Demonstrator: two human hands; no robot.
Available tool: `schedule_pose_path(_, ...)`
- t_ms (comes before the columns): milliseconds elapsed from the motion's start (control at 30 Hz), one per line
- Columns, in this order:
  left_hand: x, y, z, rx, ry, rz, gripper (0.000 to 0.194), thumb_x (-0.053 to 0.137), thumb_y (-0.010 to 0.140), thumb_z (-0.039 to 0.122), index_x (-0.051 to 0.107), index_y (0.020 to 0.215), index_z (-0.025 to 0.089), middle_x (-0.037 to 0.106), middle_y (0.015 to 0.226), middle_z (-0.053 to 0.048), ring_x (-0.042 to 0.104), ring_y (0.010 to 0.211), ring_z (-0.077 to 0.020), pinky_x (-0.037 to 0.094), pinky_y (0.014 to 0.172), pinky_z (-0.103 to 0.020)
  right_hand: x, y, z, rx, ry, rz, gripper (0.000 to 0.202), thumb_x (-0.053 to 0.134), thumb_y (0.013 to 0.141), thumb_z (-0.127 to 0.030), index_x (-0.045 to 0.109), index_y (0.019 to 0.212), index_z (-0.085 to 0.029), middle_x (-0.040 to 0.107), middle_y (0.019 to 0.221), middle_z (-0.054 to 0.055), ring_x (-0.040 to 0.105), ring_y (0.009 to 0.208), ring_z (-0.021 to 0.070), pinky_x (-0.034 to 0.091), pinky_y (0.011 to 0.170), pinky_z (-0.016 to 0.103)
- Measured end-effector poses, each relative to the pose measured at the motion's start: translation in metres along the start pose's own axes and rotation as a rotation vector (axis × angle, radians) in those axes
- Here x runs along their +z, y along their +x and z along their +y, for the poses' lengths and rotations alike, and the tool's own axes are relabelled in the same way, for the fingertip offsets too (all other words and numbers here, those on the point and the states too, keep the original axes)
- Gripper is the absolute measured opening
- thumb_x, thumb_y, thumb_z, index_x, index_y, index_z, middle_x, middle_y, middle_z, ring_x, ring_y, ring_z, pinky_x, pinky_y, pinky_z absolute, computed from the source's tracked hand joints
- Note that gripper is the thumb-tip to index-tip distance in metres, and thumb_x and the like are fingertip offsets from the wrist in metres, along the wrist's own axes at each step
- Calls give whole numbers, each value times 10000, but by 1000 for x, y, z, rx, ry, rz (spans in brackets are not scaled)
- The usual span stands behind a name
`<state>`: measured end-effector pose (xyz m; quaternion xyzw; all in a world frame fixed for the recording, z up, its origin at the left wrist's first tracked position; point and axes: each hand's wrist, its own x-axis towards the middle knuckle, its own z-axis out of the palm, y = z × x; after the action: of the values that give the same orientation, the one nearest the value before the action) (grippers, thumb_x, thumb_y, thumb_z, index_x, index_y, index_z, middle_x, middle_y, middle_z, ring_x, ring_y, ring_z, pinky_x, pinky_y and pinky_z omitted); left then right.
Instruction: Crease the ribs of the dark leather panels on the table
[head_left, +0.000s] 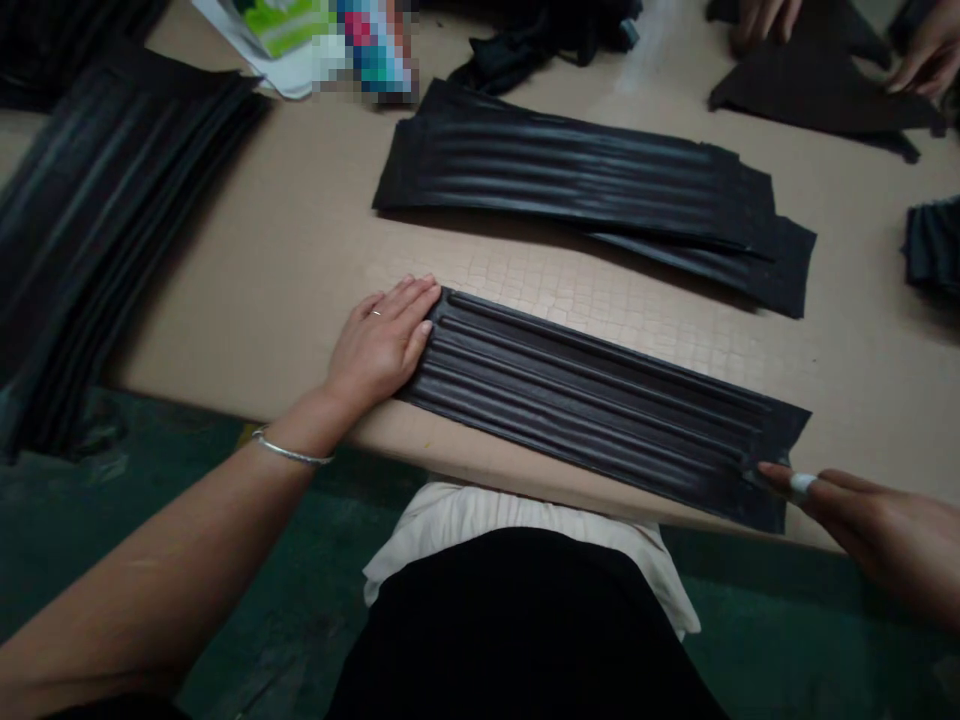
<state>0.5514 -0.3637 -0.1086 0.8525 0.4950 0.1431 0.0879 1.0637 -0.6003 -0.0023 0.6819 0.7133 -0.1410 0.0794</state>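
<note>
A dark ribbed panel point(592, 400) lies at a slant along the front edge of the table point(300, 240). My left hand point(386, 335) rests flat on the panel's left end, its fingers stretched out and holding nothing. At the right end, my right hand point(847, 505) has its fingers closed, with the fingertips on the panel's lower right corner. A pale wrap circles one finger of that hand. Whatever small thing may be at those fingertips is too unclear to name.
Behind the panel lie several similar dark panels point(585, 180), overlapping. A tall pile of them point(105, 220) overhangs the table's left front edge. Another person's hands point(930, 55) hold dark pieces point(810, 80) at the back right. A dark bundle point(934, 250) sits at the right edge.
</note>
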Motion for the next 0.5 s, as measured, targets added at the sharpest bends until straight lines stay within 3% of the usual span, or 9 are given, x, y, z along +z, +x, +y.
schedule_pose_path(100, -2, -3, -1, 10, -24, 38, 540, 376, 1041, 377, 411, 1562, 240, 410, 1633, -81, 361, 1529, -223, 338, 1224, -454, 10, 24, -54, -105, -62, -48, 502, 464, 1042, -407, 417, 1536, -484, 703, 1266, 122, 755, 798, 260, 542, 538, 324)
schedule_pose_path(200, -6, -4, -1, 12, -31, -5, 503, 398, 1033, 335, 463, 1530, 286, 469, 1595, -62, 392, 1512, -211, 356, 1213, -456, 19, 71, -153, -259, -94, 9, 590, 409, 1038, -268, 309, 1606, -390, 682, 1203, 86, 722, 736, 211, 573, 587, 327)
schedule_pose_path(333, -9, -3, 1, -19, -31, -63, 499, 409, 1028, 315, 468, 1523, 309, 465, 1596, -47, 369, 1524, -209, 336, 1225, -478, 17, 130, -279, -406, -235, -35, 635, 369, 998, -120, 317, 1614, -265, 642, 1153, 101, 695, 810, 211, 552, 582, 302)
schedule_pose_path(400, -10, -3, 1, -12, -40, -77, 503, 393, 1035, 307, 450, 1535, 309, 452, 1605, -45, 359, 1529, -204, 327, 1230, -478, 12, 148, -315, -423, -252, -23, 590, 309, 1022, -132, 344, 1602, -235, 635, 1154, 116, 691, 823, 215, 550, 590, 309)
schedule_pose_path(500, -8, -6, -1, 25, -46, -72, 509, 359, 1048, 305, 414, 1554, 324, 431, 1619, -35, 350, 1534, -205, 322, 1228, -483, 3, 160, -335, -445, -228, -12, 555, 242, 1052, -169, 361, 1591, -227, 635, 1147, 121, 684, 830, 213, 546, 601, 311)
